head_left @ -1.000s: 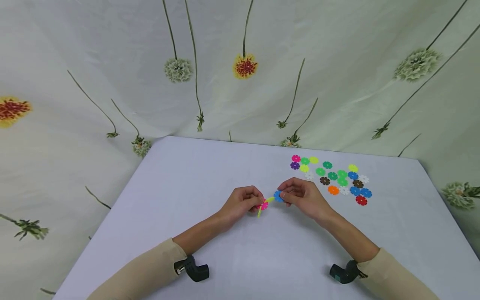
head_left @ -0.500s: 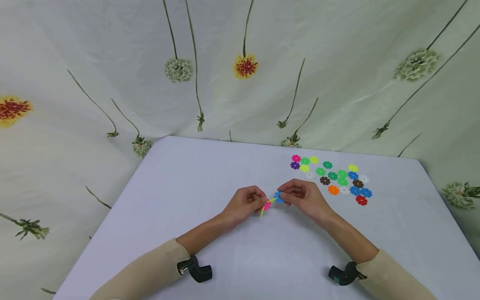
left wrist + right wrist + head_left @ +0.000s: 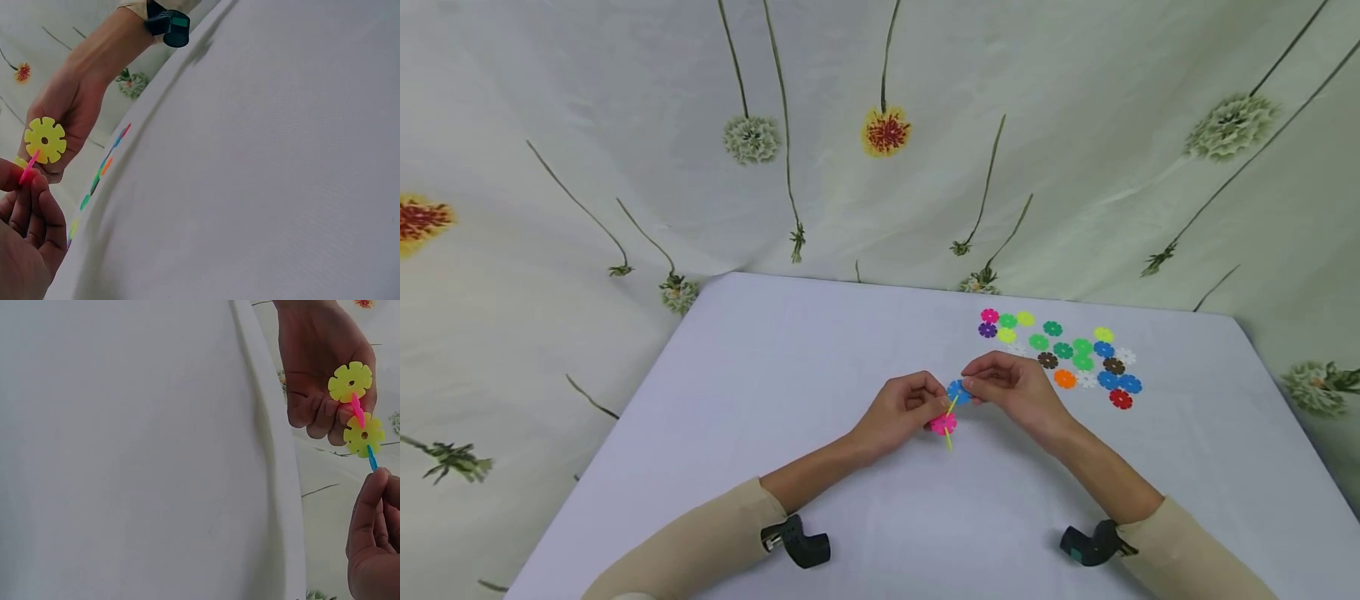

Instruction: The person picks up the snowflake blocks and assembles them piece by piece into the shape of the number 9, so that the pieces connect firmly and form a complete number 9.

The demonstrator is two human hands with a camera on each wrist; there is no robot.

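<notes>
Slotted flower-shaped plastic discs are joined in a short chain between my two hands. In the head view my left hand (image 3: 906, 412) pinches the pink disc (image 3: 943, 424), and my right hand (image 3: 1015, 392) pinches the blue disc (image 3: 957, 391). A yellow disc (image 3: 952, 405), seen edge-on, links pink and blue. A second yellow disc (image 3: 949, 440) hangs from the pink one. The right wrist view shows the order: yellow disc (image 3: 350, 382), pink disc (image 3: 357, 410), yellow disc (image 3: 364, 428), then blue disc (image 3: 372, 459) at my right fingertips. My fingers hide part of the blue disc.
Several loose discs lie flat on the white table (image 3: 775, 350) beyond my right hand, among them an orange disc (image 3: 1064, 379), a red disc (image 3: 1121, 399) and a purple disc (image 3: 987, 331). A flower-patterned cloth (image 3: 820, 192) hangs behind the table.
My left hand has shifted right, closer to my right hand. The chain has turned: the pink disc shows its face more and sits lower, below the blue disc. My right hand has barely moved.
</notes>
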